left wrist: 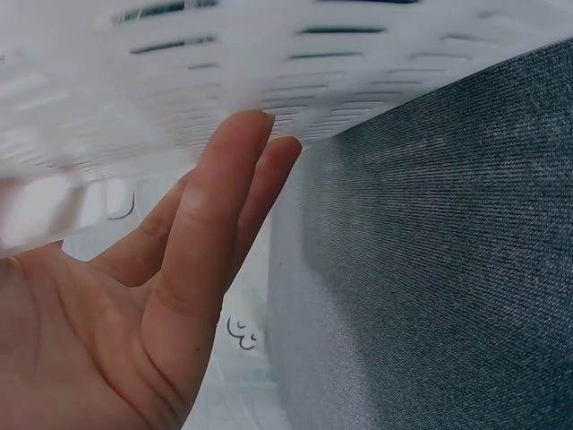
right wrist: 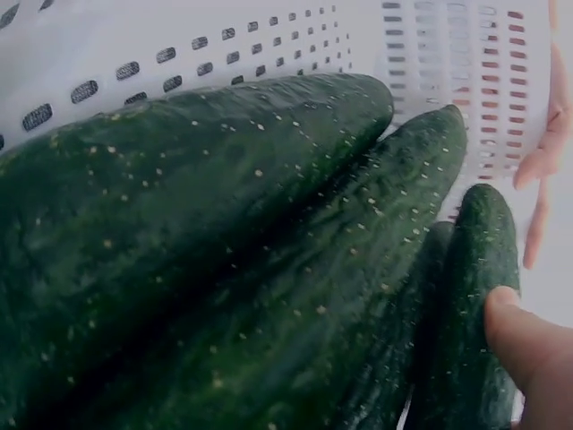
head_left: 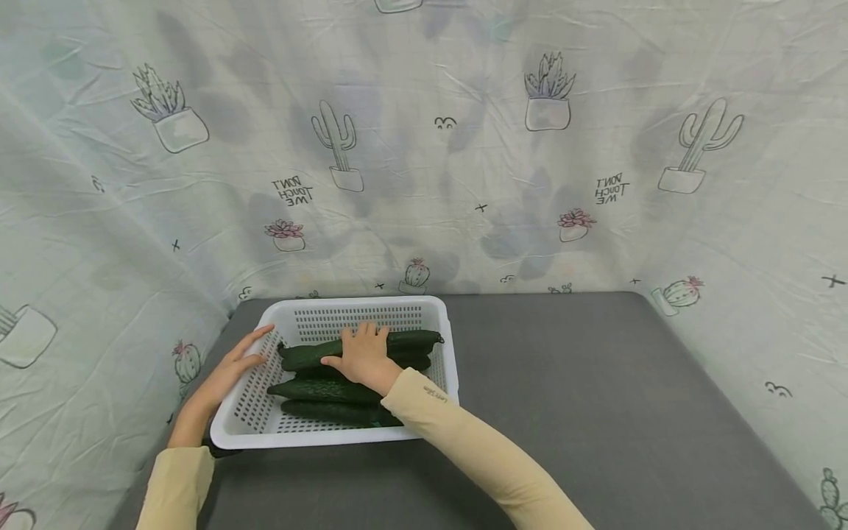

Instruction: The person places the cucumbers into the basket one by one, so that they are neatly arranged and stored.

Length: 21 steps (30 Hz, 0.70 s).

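Note:
A white perforated basket (head_left: 334, 439) holds several dark green cucumbers (head_left: 324, 390), lying roughly lengthwise. My right hand (head_left: 366, 358) reaches over the near ones and grips a cucumber (head_left: 301, 358) toward the far side, fingers over its top and thumb on its near side. In the right wrist view the thumb presses against that cucumber (right wrist: 479, 260), while larger cucumbers (right wrist: 224, 170) fill the foreground. At the basket's left side, my left hand (head_left: 228, 375) touches the rim. Its fingers (left wrist: 201, 215) lie nearly straight along the outer wall in the left wrist view.
The basket stands on a dark grey table (head_left: 563, 390), toward its left end. Hanging cloth (head_left: 424, 147) printed with cacti encloses the back and both sides. A small black object (head_left: 224, 447) shows by the basket's near left corner.

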Available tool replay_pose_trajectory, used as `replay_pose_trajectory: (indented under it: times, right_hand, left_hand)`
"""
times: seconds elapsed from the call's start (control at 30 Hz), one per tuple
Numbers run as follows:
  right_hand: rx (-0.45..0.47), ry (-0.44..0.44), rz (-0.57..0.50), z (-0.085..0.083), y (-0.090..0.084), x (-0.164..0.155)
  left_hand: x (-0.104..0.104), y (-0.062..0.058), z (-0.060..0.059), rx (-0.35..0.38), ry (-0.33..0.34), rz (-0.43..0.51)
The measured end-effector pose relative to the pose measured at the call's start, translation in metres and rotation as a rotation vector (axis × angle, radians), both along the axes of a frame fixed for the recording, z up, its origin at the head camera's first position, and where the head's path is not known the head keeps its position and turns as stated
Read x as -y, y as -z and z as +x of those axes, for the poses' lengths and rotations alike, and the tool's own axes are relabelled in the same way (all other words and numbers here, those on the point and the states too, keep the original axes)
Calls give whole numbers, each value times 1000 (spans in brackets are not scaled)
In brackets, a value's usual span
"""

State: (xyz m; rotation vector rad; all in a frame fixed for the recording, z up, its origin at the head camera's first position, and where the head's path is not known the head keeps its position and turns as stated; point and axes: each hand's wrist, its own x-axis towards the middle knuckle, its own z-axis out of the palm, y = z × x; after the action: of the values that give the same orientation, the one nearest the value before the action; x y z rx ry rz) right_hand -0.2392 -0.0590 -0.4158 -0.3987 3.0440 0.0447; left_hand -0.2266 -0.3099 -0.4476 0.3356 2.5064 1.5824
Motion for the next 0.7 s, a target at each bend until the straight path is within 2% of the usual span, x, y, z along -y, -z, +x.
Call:
replay_pose_trajectory:
  times: [0.43,0.7]
  right_hand:
    - [-4,-54,-12,0,2,6]
    - [12,-162,21,1,2,5]
  left_hand:
    - [0,-1,2,23,-1,28]
    - [0,-2,3,18,6,19]
